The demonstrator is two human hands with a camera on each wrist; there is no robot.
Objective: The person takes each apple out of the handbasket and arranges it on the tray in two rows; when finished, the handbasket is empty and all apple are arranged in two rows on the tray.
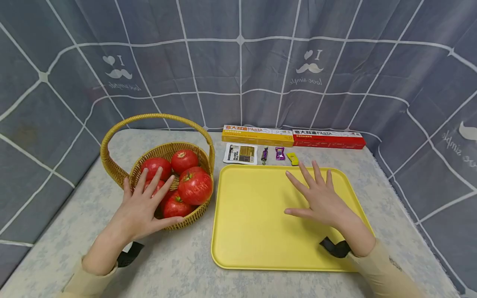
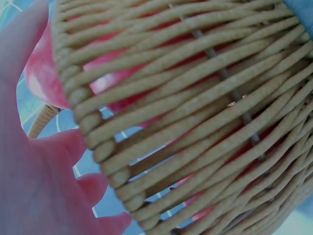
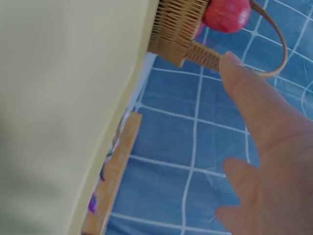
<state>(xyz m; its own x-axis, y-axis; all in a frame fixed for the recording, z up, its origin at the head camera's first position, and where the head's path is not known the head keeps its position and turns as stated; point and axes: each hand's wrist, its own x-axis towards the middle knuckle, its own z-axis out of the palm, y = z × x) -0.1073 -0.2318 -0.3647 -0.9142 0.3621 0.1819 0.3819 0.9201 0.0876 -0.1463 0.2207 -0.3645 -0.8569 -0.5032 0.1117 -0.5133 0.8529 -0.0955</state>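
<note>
On the left stands a wicker basket (image 1: 203, 209) with a tall handle, holding several round, shiny red fruits that look like apples (image 1: 195, 186). My left hand (image 1: 139, 211) is spread at the basket's near-left rim, its fingers straight and holding nothing. The left wrist view has the basket's woven side (image 2: 195, 112) beside the hand (image 2: 39, 181); contact with the rim cannot be told. Over the right half of a yellow tray (image 1: 249, 215), my right hand (image 1: 324, 203) has its fingers spread, with nothing in it. The right wrist view shows its thumb (image 3: 254, 98) extended.
Behind the tray lie a white packet (image 1: 240, 154), two purple-wrapped candies (image 1: 280, 153) and a small yellow packet (image 1: 292, 158). Farther back are a yellow pasta box (image 1: 257, 136) and a red pasta box (image 1: 328, 140). A grey checked curtain (image 1: 268, 70) surrounds the table's back and sides.
</note>
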